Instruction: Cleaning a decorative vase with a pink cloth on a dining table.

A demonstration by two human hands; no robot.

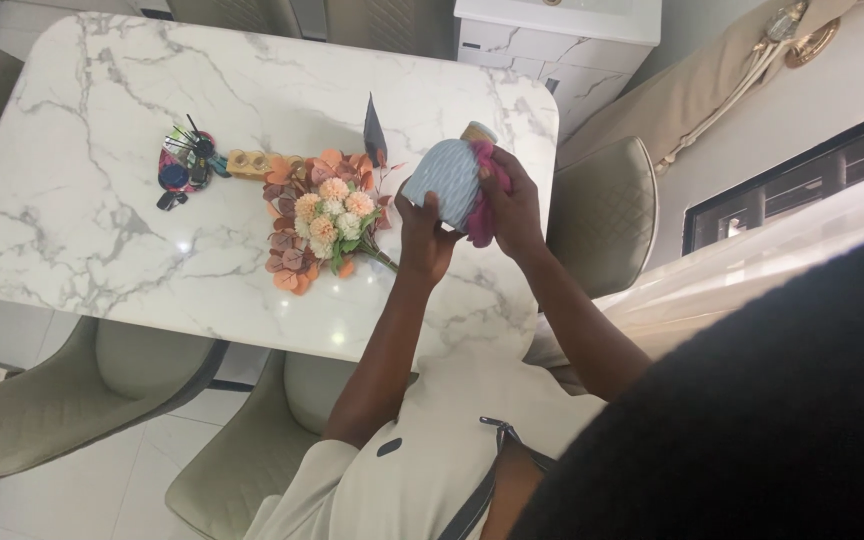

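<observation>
My left hand (422,232) grips the base of a pale blue ribbed vase (447,180), held tilted above the white marble table (92,200). My right hand (514,205) presses a pink cloth (480,208) against the vase's side. The vase's tan mouth points away from me. A bunch of artificial flowers (320,222), peach and cream with rust leaves, lies flat on the table just left of my hands.
A small colourful cluster with dark sticks (185,162) and a tan wooden piece (248,162) sit left of the flowers. Padded grey-green chairs (602,215) surround the table. A white cabinet (552,40) stands beyond the far edge.
</observation>
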